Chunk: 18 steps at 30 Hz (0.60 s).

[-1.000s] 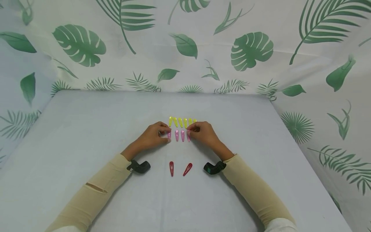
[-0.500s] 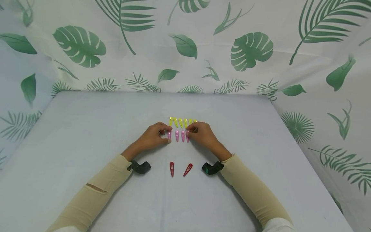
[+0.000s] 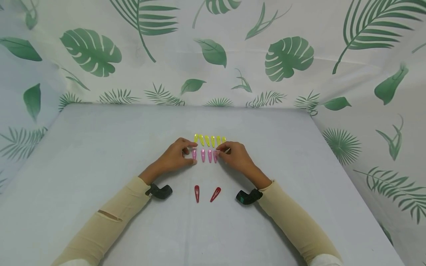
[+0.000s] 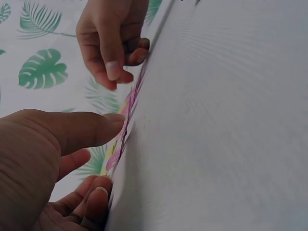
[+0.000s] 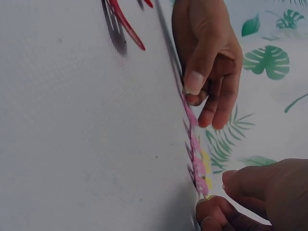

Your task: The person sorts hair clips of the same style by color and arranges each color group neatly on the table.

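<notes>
Several pink snap hair clips [image 3: 203,156] lie side by side in a short row on the table. My left hand [image 3: 174,156] is at the leftmost pink clip [image 3: 194,155], its thumb by the near tip and its index finger stretched past the far end. At the row's other end, my right hand [image 3: 235,157] hovers beside the rightmost pink clip [image 3: 215,157], thumb and index finger slightly apart. In the right wrist view a gap shows between the right thumb and index finger [image 5: 211,204]. Low viewing angles in both wrist views partly hide the clips.
Just beyond the pink row runs a row of several yellow hair clips [image 3: 207,140]. Two red hair clips [image 3: 197,194] lie nearer the person, the right one slanted. A white cloth covers the table [image 3: 133,125], and a leaf-patterned curtain [image 3: 239,55] hangs behind it.
The rightmost pink clip has shifted slightly left, closer to its neighbour. My right hand first moved left with it, then drew back right. My left index finger has lifted slightly away.
</notes>
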{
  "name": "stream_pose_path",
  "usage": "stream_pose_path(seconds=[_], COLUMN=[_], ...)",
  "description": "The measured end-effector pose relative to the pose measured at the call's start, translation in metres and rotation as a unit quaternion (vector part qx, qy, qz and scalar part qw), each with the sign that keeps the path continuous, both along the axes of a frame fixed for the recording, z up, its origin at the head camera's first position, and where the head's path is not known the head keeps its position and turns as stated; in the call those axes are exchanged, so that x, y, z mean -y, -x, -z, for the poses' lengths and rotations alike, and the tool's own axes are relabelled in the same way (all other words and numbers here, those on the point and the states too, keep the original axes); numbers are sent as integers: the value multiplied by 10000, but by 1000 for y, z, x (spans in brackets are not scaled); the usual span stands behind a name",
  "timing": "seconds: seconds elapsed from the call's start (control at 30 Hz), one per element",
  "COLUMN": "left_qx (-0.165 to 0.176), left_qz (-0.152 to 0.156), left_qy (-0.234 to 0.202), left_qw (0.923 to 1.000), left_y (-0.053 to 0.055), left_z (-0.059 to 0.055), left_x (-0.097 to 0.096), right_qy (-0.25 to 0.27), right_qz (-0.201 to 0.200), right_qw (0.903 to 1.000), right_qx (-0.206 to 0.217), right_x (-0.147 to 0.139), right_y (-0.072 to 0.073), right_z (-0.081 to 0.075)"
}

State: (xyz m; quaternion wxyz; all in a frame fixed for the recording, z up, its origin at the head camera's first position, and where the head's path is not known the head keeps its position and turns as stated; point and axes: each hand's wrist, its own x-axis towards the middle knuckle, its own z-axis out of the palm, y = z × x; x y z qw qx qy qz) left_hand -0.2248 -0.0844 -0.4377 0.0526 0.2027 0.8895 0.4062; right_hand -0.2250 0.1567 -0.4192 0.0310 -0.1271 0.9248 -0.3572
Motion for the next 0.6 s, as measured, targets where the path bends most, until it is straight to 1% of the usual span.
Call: stream_pose_path(seconds=[0.13, 0.3, 0.4, 0.47, 0.6], left_qx=[-105, -242, -225, -194, -104], left_qz=[-11, 193, 307, 408, 667], left_qy=[-138, -502, -670, -696, -595], left_qw=[9998, 9983, 9970, 9966, 9959], left_y=[-3, -10, -15, -18, -26], left_z=[-1, -4, -6, -7, -8], left_x=[2, 6, 7, 7, 7], right_qy=[248, 451, 493, 527, 611], right_qz=[-121, -324, -402, -449, -585], right_qw=[9996, 9983, 9975, 9969, 9952], right_qx=[55, 200, 298, 366, 500], right_x=[-4, -10, -12, -14, -17], right_y=[-7, -18, -27, -33, -45], right_z=[-2, -4, -6, -7, -9])
